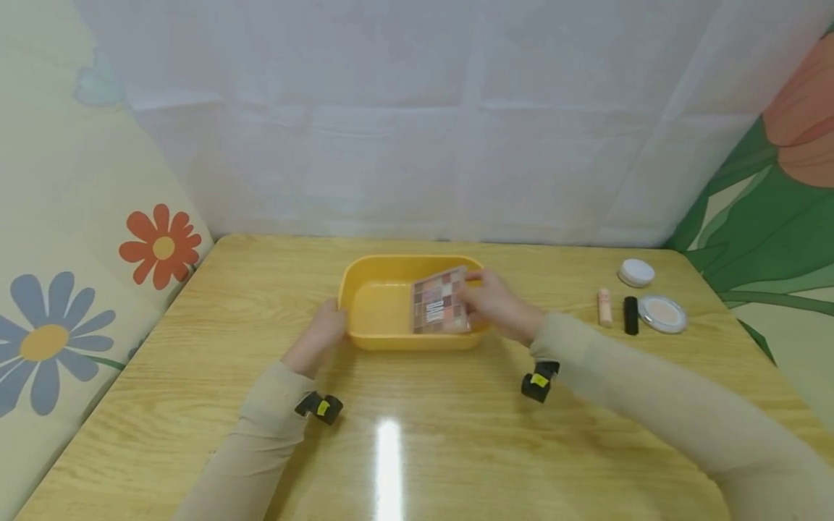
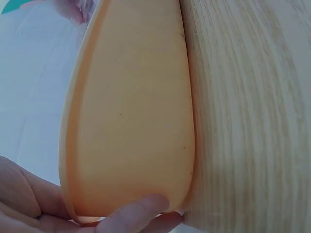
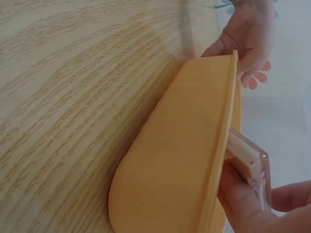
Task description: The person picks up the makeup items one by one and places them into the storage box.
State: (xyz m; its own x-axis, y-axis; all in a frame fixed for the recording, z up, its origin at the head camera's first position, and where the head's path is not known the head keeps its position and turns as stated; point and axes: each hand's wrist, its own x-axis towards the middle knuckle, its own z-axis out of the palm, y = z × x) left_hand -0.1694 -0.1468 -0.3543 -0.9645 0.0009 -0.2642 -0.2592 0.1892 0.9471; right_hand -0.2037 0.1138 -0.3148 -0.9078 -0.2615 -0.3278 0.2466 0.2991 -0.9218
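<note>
A yellow plastic basin sits on the wooden table. My left hand grips its left end, fingers over the rim and along the outer wall, as the left wrist view shows at the basin's corner. With my right hand I pinch the right edge of an eyeshadow palette that has a clear cover and many coloured squares. The palette is tilted inside the right half of the basin, partly below the rim. In the right wrist view, thumb and fingers hold the palette's edge just over the rim.
On the right of the table lie a round white compact, a pink tube, a black lipstick-like tube and a round clear-rimmed powder compact. A white cloth hangs behind the table.
</note>
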